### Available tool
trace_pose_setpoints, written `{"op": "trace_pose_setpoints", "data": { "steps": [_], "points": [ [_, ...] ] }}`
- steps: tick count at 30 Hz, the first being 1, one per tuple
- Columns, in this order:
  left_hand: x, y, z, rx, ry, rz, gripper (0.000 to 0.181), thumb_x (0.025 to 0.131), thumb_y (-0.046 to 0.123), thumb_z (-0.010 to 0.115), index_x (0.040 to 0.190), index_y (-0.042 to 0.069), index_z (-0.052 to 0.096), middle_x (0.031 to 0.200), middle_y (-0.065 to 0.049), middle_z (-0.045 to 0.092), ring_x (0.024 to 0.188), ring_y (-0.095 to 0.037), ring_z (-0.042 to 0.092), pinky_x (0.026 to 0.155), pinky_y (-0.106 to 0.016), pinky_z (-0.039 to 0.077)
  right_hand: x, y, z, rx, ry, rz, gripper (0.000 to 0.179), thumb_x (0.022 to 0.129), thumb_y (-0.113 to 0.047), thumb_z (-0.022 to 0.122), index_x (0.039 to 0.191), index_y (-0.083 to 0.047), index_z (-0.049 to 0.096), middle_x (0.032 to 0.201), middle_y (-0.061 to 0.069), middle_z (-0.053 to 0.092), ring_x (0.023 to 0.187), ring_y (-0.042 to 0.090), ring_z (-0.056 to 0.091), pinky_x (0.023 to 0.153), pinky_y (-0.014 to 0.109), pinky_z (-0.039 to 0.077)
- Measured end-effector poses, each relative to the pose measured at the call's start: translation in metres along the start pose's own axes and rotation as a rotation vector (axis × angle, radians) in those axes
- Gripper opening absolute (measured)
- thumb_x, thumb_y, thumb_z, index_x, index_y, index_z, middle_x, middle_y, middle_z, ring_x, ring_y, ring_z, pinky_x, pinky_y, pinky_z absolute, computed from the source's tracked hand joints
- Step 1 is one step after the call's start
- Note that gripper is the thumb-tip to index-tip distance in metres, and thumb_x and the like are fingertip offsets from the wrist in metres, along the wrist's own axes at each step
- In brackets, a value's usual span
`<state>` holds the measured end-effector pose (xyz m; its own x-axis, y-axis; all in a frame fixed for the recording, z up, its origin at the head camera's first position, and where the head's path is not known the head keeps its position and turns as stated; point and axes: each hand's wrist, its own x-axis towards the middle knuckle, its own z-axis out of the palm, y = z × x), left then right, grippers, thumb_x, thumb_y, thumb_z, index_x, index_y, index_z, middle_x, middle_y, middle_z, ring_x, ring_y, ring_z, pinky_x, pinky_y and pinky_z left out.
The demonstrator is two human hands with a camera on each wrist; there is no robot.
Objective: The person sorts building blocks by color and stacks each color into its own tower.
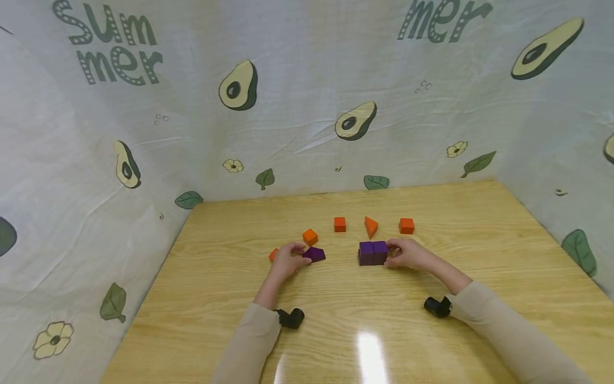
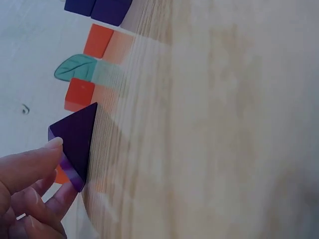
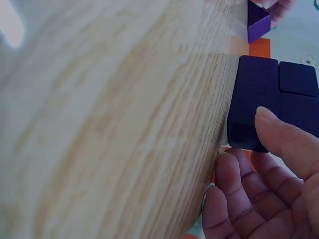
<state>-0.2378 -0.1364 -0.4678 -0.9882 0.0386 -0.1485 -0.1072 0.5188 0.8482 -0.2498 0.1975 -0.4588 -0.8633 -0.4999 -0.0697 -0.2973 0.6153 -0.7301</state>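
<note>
Between left fingers (image 2: 64, 200), pinching a smooth dark purple triangular block (image 2: 79, 142); within right fingers (image 3: 231, 177), gripping smooth dark purple cubes (image 1: 366, 254), liable to separate if squeezed unevenly.

Left hand (image 1: 286, 261) partly hides red-orange block (image 1: 273, 254); purple cubes (image 2: 110, 10) cut by left wrist view's top edge; head view crops upper-right lettering (image 1: 437, 24).

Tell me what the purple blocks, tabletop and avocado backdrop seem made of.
Purple blocks: perhaps painted wood or plastic, smooth; even colour, slightly rounded edges.
Tabletop: wood or wood-look laminate, glossy; visible grain, bright reflection.
Backdrop: likely thin fabric or plastic sheeting, slight sheen; creases and folds.
</note>
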Motion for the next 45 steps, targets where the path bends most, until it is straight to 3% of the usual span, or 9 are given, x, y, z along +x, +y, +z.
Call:
{"op": "trace_pose_setpoints", "data": {
  "steps": [4, 11, 33, 37, 45],
  "points": [
    [0.002, 0.0, 0.003, 0.068, -0.017, 0.033, 0.042, 0.076, 0.011, 0.074, 0.115, 0.006, 0.06, 0.107, -0.012, 0.063, 0.089, -0.022, 0.057, 0.072, -0.031, 0.047, -0.001, 0.001, 0.0, 0.004, 0.001, 0.003, 0.04, 0.077, -0.017, 0.073, 0.107, 0.005, 0.058, 0.097, 0.013, 0.063, 0.085, 0.02, 0.058, 0.072, 0.032, 0.047],
    [0.004, -0.001, 0.006, 0.066, -0.009, 0.06, 0.038, 0.072, 0.007, 0.076, 0.108, 0.006, 0.063, 0.105, -0.012, 0.062, 0.099, -0.026, 0.055, 0.088, -0.039, 0.042, -0.002, 0.001, 0.0, 0.014, 0.0, 0.01, 0.039, 0.078, -0.017, 0.073, 0.107, 0.004, 0.058, 0.097, 0.013, 0.063, 0.084, 0.018, 0.056, 0.071, 0.031, 0.046],
    [0.007, 0.001, 0.009, 0.076, -0.01, 0.045, 0.032, 0.073, 0.01, 0.076, 0.103, 0.006, 0.063, 0.102, -0.01, 0.062, 0.094, -0.023, 0.054, 0.085, -0.037, 0.043, -0.002, 0.002, -0.001, 0.001, 0.01, 0.008, 0.04, 0.078, -0.019, 0.072, 0.107, 0.005, 0.059, 0.095, 0.01, 0.063, 0.086, 0.021, 0.057, 0.074, 0.034, 0.047],
    [0.005, 0.005, 0.008, 0.083, -0.008, 0.046, 0.033, 0.074, 0.011, 0.075, 0.105, 0.007, 0.064, 0.103, -0.009, 0.062, 0.09, -0.021, 0.053, 0.079, -0.033, 0.043, -0.002, 0.002, -0.001, 0.012, 0.007, 0.016, 0.041, 0.078, -0.019, 0.072, 0.108, 0.005, 0.058, 0.095, 0.011, 0.062, 0.086, 0.022, 0.058, 0.074, 0.034, 0.047],
    [0.002, 0.019, 0.007, 0.041, -0.003, 0.03, 0.033, 0.075, 0.016, 0.075, 0.106, 0.012, 0.064, 0.11, -0.007, 0.061, 0.102, -0.025, 0.051, 0.088, -0.04, 0.04, -0.002, 0.004, 0.001, 0.039, 0.007, 0.014, 0.043, 0.078, -0.02, 0.072, 0.11, 0.006, 0.057, 0.097, 0.012, 0.062, 0.09, 0.025, 0.059, 0.077, 0.038, 0.048]
  ]
}}
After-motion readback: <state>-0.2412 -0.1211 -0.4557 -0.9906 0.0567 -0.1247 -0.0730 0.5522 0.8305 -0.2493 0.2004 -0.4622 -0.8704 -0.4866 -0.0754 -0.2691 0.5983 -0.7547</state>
